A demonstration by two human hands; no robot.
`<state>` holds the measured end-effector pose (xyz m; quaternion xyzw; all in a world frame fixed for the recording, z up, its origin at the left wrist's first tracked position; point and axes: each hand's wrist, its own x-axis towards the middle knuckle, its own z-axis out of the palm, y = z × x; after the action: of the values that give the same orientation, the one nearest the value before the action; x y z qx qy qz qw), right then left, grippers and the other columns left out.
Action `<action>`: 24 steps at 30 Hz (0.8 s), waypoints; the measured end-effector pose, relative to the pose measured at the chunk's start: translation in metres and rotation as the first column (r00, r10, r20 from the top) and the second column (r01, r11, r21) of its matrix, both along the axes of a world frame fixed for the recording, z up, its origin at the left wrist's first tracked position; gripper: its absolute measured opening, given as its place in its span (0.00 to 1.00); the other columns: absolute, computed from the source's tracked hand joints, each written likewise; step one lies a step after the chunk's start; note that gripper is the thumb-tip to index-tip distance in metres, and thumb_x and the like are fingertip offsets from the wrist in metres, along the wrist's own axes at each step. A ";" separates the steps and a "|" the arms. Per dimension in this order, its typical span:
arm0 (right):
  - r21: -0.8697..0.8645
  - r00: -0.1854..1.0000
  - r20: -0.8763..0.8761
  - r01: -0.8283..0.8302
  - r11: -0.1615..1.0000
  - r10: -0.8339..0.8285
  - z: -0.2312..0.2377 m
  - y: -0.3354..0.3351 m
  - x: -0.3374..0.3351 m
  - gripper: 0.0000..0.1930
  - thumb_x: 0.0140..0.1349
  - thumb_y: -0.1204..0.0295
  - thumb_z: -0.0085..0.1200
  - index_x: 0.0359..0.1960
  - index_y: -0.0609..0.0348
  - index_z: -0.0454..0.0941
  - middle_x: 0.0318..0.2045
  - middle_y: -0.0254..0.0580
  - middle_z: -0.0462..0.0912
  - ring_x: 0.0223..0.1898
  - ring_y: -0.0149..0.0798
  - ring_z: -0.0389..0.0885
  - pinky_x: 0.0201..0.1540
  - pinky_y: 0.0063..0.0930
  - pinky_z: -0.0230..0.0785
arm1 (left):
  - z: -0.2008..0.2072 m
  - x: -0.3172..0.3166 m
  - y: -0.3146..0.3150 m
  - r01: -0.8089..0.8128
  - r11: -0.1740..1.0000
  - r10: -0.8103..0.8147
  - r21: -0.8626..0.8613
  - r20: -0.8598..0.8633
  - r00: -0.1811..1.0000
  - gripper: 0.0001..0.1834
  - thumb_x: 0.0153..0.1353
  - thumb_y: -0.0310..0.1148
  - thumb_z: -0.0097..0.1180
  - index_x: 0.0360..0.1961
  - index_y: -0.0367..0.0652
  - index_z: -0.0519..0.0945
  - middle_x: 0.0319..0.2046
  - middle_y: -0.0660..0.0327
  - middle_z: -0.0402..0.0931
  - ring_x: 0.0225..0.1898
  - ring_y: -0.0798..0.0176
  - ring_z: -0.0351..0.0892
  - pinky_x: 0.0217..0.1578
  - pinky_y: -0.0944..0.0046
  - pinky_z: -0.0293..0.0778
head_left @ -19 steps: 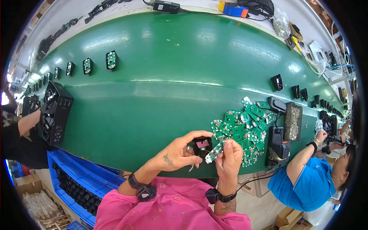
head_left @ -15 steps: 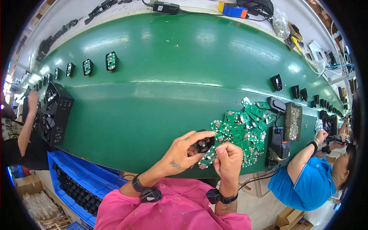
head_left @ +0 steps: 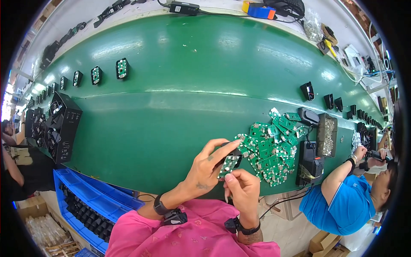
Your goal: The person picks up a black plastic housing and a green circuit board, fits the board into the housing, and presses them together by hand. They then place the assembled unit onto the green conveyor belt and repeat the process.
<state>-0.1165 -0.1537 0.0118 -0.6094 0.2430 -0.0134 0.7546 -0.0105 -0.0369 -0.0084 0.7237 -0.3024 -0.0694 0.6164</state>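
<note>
My left hand (head_left: 205, 169) is closed around a small black plastic housing (head_left: 238, 155) in front of my chest. Tilted over the housing's mouth lies a green circuit board (head_left: 229, 165), partly inside or resting on it; which of the two I cannot tell. My right hand (head_left: 243, 188) pinches the near end of this board with thumb and fingers. Just beyond both hands, to the right, spreads a loose pile of green circuit boards (head_left: 267, 150).
Housings with boards fitted (head_left: 122, 68) stand in a row at far left, black housings (head_left: 307, 91) at far right. A bin of small metal parts (head_left: 328, 136) and a black device (head_left: 311, 165) flank the pile. Blue crate (head_left: 85, 192) at lower left; co-worker in blue (head_left: 342, 197) at right.
My right hand has moved left and down, bringing the circuit board over the housing. The board now lines up with it. At far left, another person's arm has drawn back from the black box.
</note>
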 end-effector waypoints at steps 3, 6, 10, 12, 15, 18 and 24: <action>-0.048 0.991 0.127 0.039 0.998 -0.032 -0.005 0.001 0.000 0.07 0.67 0.77 0.54 0.31 0.68 0.78 0.23 0.35 0.78 0.19 0.22 0.71 0.20 0.15 0.61 | 0.005 -0.005 -0.001 0.027 0.999 -0.027 0.028 -0.014 1.000 0.32 0.57 0.14 0.52 0.64 0.45 0.72 0.49 0.47 0.74 0.44 0.49 0.80 0.42 0.60 0.77; -0.194 0.988 0.154 0.026 0.981 0.005 -0.007 -0.005 0.001 0.07 0.66 0.78 0.54 0.30 0.68 0.78 0.21 0.33 0.76 0.18 0.21 0.68 0.20 0.15 0.60 | -0.001 -0.011 0.000 -0.072 0.992 0.042 -0.100 -0.273 0.961 0.33 0.58 0.14 0.50 0.67 0.40 0.66 0.51 0.45 0.73 0.45 0.48 0.80 0.43 0.61 0.77; -0.303 0.989 0.143 0.071 0.950 -0.028 -0.009 -0.008 0.003 0.09 0.66 0.76 0.57 0.27 0.67 0.78 0.19 0.29 0.74 0.18 0.19 0.65 0.20 0.18 0.54 | -0.004 -0.008 0.004 -0.012 0.998 0.020 0.054 -0.148 0.989 0.37 0.61 0.18 0.51 0.72 0.39 0.57 0.56 0.48 0.75 0.51 0.59 0.79 0.43 0.66 0.77; -0.308 0.991 0.128 0.084 0.948 -0.046 -0.010 -0.007 0.004 0.09 0.64 0.75 0.59 0.26 0.67 0.79 0.18 0.29 0.74 0.19 0.19 0.65 0.20 0.19 0.55 | -0.004 -0.007 0.002 -0.013 0.995 0.014 0.096 -0.008 1.000 0.39 0.60 0.16 0.49 0.74 0.39 0.54 0.55 0.47 0.75 0.51 0.59 0.79 0.44 0.66 0.76; -0.240 0.992 0.078 0.112 0.964 -0.096 -0.006 -0.001 0.005 0.09 0.64 0.75 0.60 0.26 0.67 0.79 0.17 0.30 0.75 0.19 0.20 0.66 0.20 0.20 0.55 | -0.006 -0.009 -0.001 -0.098 0.992 0.083 0.085 0.165 0.983 0.41 0.58 0.12 0.45 0.74 0.39 0.52 0.56 0.45 0.74 0.45 0.58 0.81 0.45 0.66 0.75; -0.244 0.999 -0.011 0.044 0.969 -0.048 -0.001 -0.005 0.005 0.09 0.63 0.74 0.61 0.26 0.67 0.79 0.17 0.31 0.75 0.19 0.20 0.66 0.20 0.22 0.55 | -0.002 -0.012 0.000 -0.030 0.996 0.025 0.087 0.063 0.998 0.41 0.57 0.11 0.42 0.74 0.34 0.50 0.58 0.38 0.70 0.55 0.38 0.76 0.54 0.56 0.72; -0.480 0.985 0.171 0.103 0.871 -0.022 -0.004 -0.005 0.008 0.12 0.64 0.75 0.58 0.22 0.66 0.76 0.17 0.30 0.74 0.19 0.21 0.65 0.21 0.19 0.53 | 0.002 -0.013 0.003 -0.036 0.996 0.031 0.083 0.062 0.998 0.38 0.58 0.11 0.46 0.72 0.40 0.61 0.51 0.47 0.78 0.36 0.67 0.80 0.39 0.70 0.75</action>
<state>-0.1081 -0.1584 0.0077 -0.7685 0.1901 -0.1474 0.5929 -0.0232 -0.0336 -0.0065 0.7556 -0.3058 -0.0495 0.5771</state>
